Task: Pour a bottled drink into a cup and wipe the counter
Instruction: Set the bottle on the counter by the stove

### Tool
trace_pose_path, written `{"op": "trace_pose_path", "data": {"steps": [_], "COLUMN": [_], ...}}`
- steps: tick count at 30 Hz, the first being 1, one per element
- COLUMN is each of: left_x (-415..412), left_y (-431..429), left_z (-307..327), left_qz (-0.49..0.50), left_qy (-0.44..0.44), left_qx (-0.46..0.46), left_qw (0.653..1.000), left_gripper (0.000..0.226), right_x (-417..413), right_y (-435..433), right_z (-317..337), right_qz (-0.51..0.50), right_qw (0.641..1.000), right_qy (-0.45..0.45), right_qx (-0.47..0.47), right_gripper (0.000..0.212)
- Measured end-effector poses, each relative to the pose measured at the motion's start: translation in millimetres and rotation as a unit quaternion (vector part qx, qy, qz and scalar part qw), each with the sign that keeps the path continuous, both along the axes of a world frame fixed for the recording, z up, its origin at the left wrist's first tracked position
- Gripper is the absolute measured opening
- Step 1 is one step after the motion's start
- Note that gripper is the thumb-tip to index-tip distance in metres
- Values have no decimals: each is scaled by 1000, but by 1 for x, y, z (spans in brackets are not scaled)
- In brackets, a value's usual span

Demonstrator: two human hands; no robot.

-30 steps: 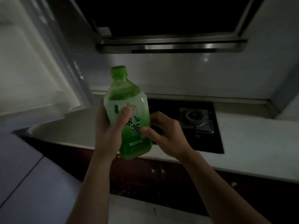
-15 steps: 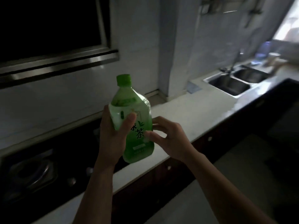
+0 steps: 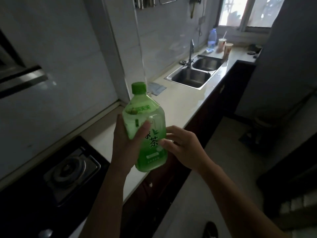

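Holding the green tea bottle (image 3: 148, 133) in the air above the near edge of the counter (image 3: 184, 100), the left hand (image 3: 127, 143) is closed around the middle of its body, with the thumb across the front of the label. The right hand (image 3: 183, 146) is beside the bottle on its right; the fingers are spread and loose, and the fingertips touch or almost touch the label, but I cannot tell if they press it. This hand grips nothing.

The long axis of the bottle is nearly upright, only a little tilted, and the green cap (image 3: 139, 87) is at the top, above the left hand's grip. The cap is on. In my judgement the next move is to open it, and the free right hand is the one to do this, because it must only go up from the label to the cap.

The bottle is of clear plastic, pale green, with a green label that has dark characters; it looks mostly full. Two paper cups (image 3: 225, 48) stand well apart from it, past the double sink (image 3: 193, 71), near a blue water bottle (image 3: 211, 40). A folded cloth (image 3: 157, 88) lies on the counter by the wall, between the bottle and the sink.
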State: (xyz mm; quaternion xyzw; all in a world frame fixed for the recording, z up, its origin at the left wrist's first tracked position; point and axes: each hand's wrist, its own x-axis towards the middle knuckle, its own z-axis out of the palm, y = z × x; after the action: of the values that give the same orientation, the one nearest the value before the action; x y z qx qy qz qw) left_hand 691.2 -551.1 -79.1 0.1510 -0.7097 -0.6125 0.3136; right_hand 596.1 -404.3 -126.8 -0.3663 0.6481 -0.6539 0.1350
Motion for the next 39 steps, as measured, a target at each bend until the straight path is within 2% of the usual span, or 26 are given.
{"op": "trace_pose_path", "data": {"steps": [7,12,16,25,32,39], "left_x": [-87,-154,-187,-270,-362,-403], "left_y": [18,41,37,-27,-89,-147], "left_z": [3,2,-6,-30,-41,-82], "left_qz": [65,87,101,97,25,39], "left_qy": [-25,-31,-28,-3,-18,-51], "left_qx": [-18,-16,-15,-2,25,95], "left_qw": [997,996,994,995,999,993], "left_gripper": [65,58,69,66,60,62], "right_x": [-99,-173,-216,-299,-392,-442], "right_y": [6,23,20,-41,-87,-152], "right_z": [-5,-3,-3,-15,-22,-79], "right_qz": [49,69,86,104,72,101], "right_qw": [999,997,995,990,991,977], "right_qy": [2,-31,1,31,27,67], "right_qx": [-4,6,45,94,113,177], "right_gripper": [37,36,33,32,35,44]}}
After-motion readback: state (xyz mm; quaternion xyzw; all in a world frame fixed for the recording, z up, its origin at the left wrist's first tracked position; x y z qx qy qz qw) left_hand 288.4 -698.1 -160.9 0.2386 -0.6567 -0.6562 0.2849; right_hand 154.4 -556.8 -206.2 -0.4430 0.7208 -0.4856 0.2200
